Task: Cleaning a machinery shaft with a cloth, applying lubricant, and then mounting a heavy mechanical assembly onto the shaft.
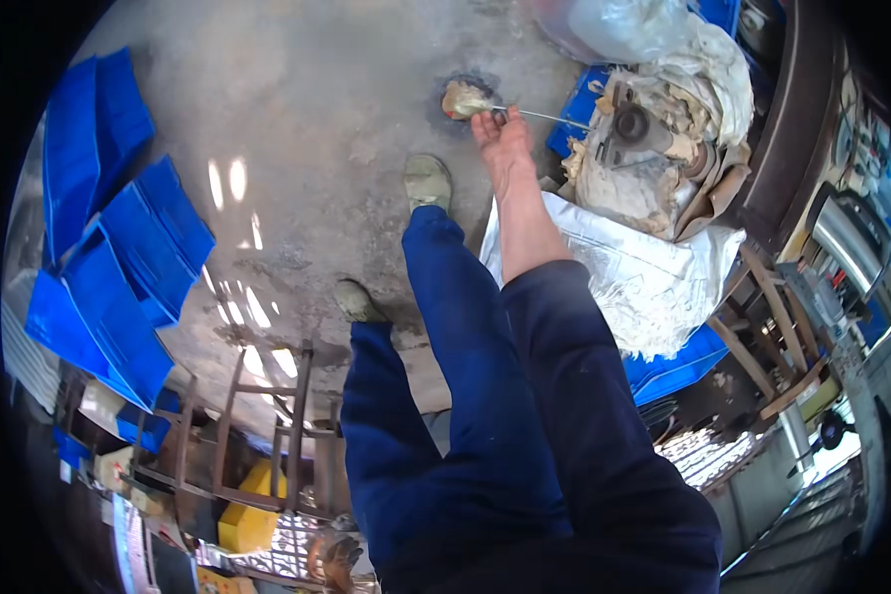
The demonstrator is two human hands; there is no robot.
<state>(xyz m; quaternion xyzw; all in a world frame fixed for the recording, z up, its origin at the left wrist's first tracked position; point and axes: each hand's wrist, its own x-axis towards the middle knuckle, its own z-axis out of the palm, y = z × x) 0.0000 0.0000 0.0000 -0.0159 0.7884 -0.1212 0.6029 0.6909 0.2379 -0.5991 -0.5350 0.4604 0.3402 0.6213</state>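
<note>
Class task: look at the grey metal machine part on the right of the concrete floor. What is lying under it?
The grey metal machine part sits on crumpled, dirty rags and paper, with a white woven sack spread in front. Whatever lies beneath the rags is covered, though a blue crate shows at their edge.

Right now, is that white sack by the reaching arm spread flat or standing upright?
Spread flat. The white sack lies open across the floor beside the right hand, partly over a blue bin.
</note>
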